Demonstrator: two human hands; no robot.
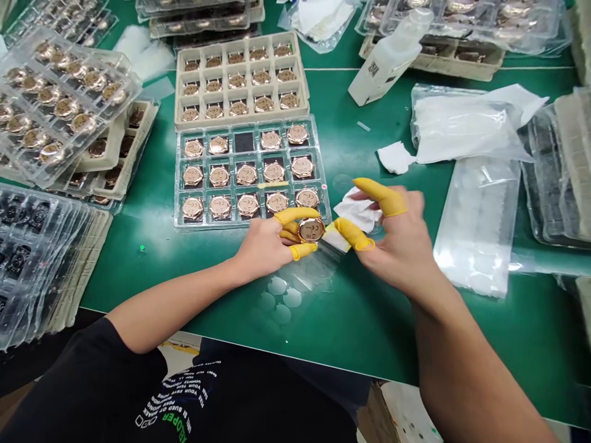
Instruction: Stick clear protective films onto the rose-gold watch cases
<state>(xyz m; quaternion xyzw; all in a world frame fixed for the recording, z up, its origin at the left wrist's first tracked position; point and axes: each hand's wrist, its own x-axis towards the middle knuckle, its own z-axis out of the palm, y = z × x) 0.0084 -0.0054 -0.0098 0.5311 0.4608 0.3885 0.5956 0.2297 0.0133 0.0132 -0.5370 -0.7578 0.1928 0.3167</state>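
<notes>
Round rose-gold watch case [311, 229]: polished metal, glossy, between left-hand fingers [295, 215] sheathed in matt yellow rubber cots. White wipe [357, 212] under right-hand fingers [353, 234]: soft, matt cloth or paper, cannot tell. Clear plastic tray [180, 178] just beyond fingertips: shiny. Green table mat [360, 314]: smooth, low sheen.

green table [351, 320] | watch trays [249, 172] (clear, beige) | white bottle [388, 61] | plastic bags [475, 221]

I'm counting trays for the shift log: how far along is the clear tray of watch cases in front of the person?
The clear tray holds fourteen rose-gold cases; one pocket in its top row is empty. In hand: the left hand holds a case while the right hand pinches a small film strip beside it. The beige tray behind sits full, as do stacks at left.
</notes>
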